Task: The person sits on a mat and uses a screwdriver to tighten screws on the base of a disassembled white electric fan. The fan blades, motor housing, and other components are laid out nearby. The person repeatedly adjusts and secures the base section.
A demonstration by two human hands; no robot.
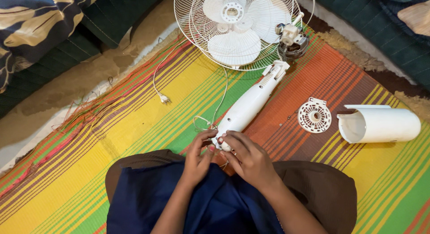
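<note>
A white fan lies dismantled on a striped mat (134, 108). Its long white neck housing (251, 102) points toward me, and both hands meet at its near end. My left hand (199, 158) pinches at the end of the housing with fingertips together. My right hand (248, 158) curls over the same end, holding it. Thin wires (204, 123) loop out beside my fingers. The fan head with grille and blades (235, 28) lies at the far end, with the exposed motor (291, 39) at its right side.
A round white slotted cover (314, 115) and a white cylindrical shell (380, 123) lie to the right. The white power cord and plug (165, 99) trail left. Dark green cushions (116, 14) and patterned bedding (31, 19) border the mat's far side.
</note>
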